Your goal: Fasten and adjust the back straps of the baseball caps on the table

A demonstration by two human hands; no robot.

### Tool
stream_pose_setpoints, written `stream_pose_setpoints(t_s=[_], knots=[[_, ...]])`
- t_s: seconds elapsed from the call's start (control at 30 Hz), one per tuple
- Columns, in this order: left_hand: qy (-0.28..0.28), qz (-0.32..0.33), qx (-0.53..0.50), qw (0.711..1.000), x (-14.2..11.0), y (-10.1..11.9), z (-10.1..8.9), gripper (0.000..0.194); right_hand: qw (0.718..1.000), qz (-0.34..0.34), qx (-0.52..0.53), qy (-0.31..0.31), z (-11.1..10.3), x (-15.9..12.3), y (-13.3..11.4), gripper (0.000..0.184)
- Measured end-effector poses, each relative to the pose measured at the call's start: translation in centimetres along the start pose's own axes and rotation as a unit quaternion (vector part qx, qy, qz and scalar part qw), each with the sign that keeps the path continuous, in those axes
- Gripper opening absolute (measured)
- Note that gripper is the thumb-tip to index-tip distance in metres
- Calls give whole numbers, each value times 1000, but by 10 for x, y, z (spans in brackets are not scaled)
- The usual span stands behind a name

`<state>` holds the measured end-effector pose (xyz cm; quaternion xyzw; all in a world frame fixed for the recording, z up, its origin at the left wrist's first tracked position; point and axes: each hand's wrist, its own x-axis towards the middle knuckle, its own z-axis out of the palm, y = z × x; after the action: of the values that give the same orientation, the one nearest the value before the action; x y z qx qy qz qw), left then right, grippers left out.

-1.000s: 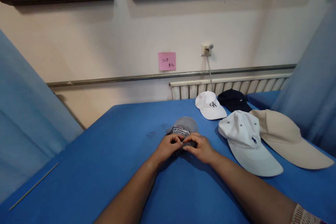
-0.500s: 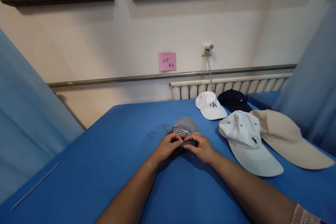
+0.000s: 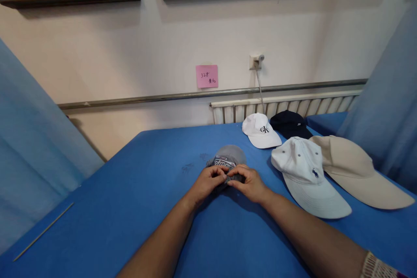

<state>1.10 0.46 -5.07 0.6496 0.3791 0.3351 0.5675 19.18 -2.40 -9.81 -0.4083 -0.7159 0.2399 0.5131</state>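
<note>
A dark grey cap [image 3: 224, 161] with white lettering and a paler grey brim lies on the blue-covered table, its brim pointing away from me. My left hand [image 3: 211, 178] pinches the near edge of this cap from the left, thumb against fingers. From the right, my right hand [image 3: 248, 181] pinches the same edge, its fingertips almost meeting those of the left. Both hands partly cover the crown, and the exact bit of cloth between the fingertips is hidden.
To the right lie a white cap [image 3: 257, 128], a dark navy cap [image 3: 288, 122], a pale cap [image 3: 301, 160] and a beige long-brimmed cap [image 3: 348, 156]. A thin stick [image 3: 44, 231] rests near the table's left edge. Blue curtains [image 3: 35, 152] hang at both sides.
Almost nothing differs; both hands keep their pinch on the grey cap in the same place. The whole view has shifted very slightly.
</note>
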Motion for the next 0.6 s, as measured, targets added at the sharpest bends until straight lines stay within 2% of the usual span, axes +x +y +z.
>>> stream_pose_setpoints(t_s=[0.4, 0.6], knots=[[-1, -2, -40, 999, 0, -3, -3, 27, 999, 2, 5, 45, -2, 0, -5, 14], [-14, 13, -36, 999, 1, -2, -2, 32, 999, 7, 9, 32, -2, -1, -5, 16]])
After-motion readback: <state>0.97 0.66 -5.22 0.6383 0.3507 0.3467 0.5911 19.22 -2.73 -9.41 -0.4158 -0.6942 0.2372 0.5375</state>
